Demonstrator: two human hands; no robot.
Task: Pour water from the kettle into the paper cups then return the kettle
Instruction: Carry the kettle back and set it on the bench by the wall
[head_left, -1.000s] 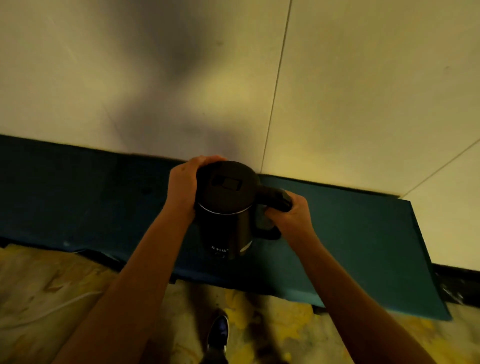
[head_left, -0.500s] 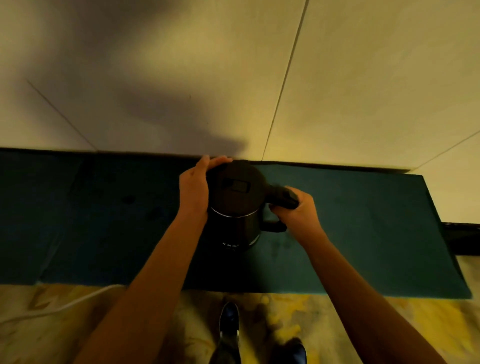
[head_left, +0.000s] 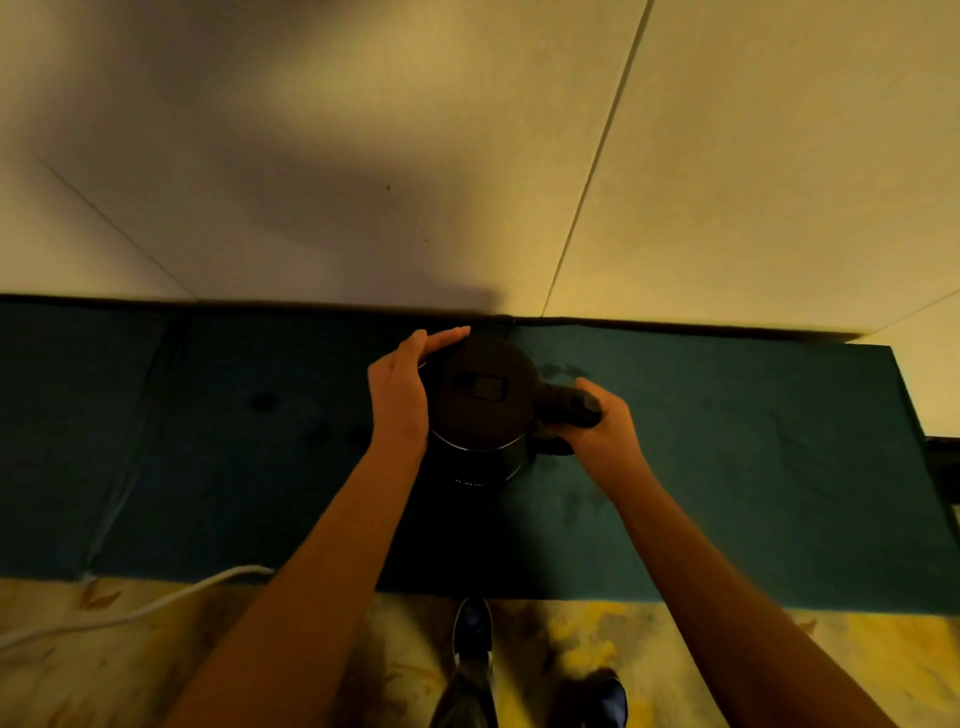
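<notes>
The right hand (head_left: 597, 423) is clenched around the thick black handle (head_left: 563, 408) of the round black plastic kettle (head_left: 480, 410), fingers wrapped over the top of it; the left hand (head_left: 397, 397) lies flat against the kettle's left side, its fingers (head_left: 441, 340) stretched straight along the far rim and not curled shut; the kettle stands upright between the 2 hands, lid closed, over the dark teal cloth-covered table (head_left: 727, 467), near its far edge by the pale panelled wall (head_left: 727, 182); whether its base touches the cloth cannot be told; a few dark spots (head_left: 561, 370) mark the cloth just beside the handle; below the table's near edge, a white cable (head_left: 156, 608) crosses the yellow mottled floor (head_left: 727, 670), and 2 dark shoes (head_left: 472, 623) show.
</notes>
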